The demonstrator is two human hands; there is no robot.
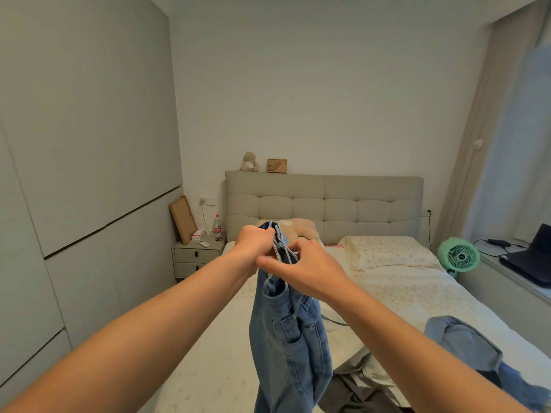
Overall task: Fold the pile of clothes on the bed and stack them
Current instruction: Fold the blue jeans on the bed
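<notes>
Both the left hand and right hand pinch the jeans waistband; below them the denim hangs heavy and limp, best gripped at the waistband corners.

The bed carries a pillow and plush toy at its head, with blue denim and grey clothes near its right edge.

Landmark: headboard, beige, tufted. On its top ledge, toward the left end, I see a small teddy bear and beside it a wooden frame. Left of the headboard stands a nightstand carrying a red-capped bottle, a remote and a leaning board. Right of it: a green fan, then a laptop on the sill. Just below the headboard lies a floral pillow.
</notes>
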